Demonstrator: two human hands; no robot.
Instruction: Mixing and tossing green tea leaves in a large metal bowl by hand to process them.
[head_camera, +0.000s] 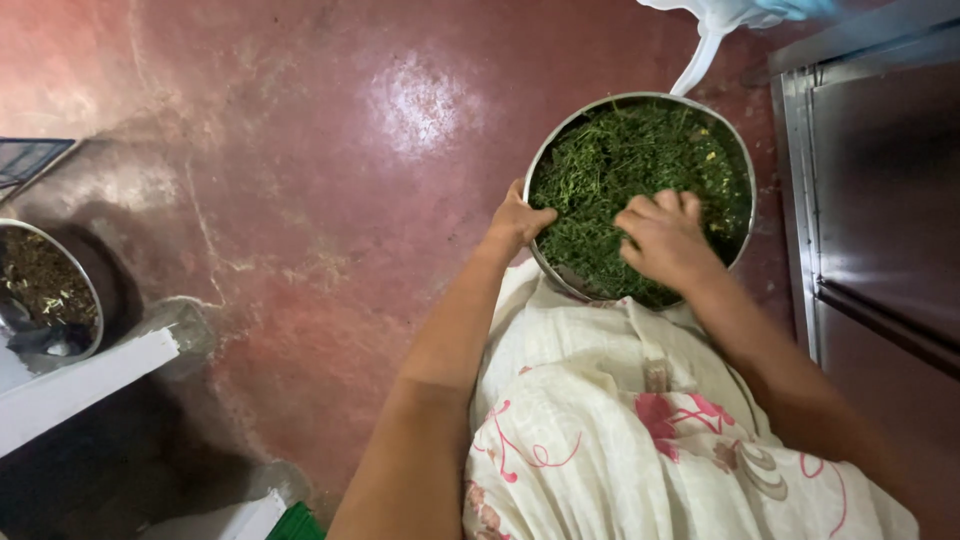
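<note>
Left hand clamps the near-left rim of the round steel bowl on her lap, steadying it, while right hand presses curled fingers into chopped greens

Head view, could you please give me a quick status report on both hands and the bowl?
Left hand grips steel bowl rim. Right hand rests in chopped greens. Bowl over red floor, steel cabinet beside.
</note>
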